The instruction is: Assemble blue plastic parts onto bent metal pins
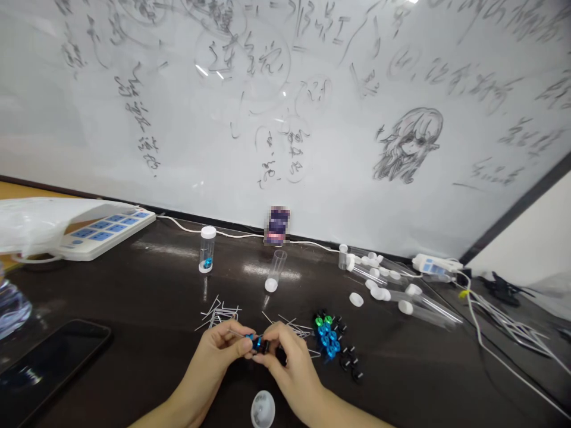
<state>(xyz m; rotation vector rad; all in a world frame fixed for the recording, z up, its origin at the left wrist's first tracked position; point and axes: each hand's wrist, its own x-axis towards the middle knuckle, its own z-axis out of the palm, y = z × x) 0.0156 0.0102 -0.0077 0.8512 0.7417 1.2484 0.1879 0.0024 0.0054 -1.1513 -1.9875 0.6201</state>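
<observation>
In the middle of the table my left hand (223,351) and my right hand (289,356) meet, fingers pinched around a small blue and black part (257,343). The left fingertips grip its blue side and the right ones its black side. A thin silvery line shows by the left fingers, too small to make out. Behind the hands lie two loose piles of bent metal hex keys, the left pile (218,312) and the right pile (297,327). Right of my right hand sit several shiny blue parts (329,340), green parts (328,320) and black parts with pins (350,358).
A capped clear tube (207,249) with blue pieces and an open tube (276,270) stand behind. White caps (379,293) and tubes lie right. A translucent cup (263,409) is in front. A phone (53,368) and power strip (109,233) are left; cables (513,333) right.
</observation>
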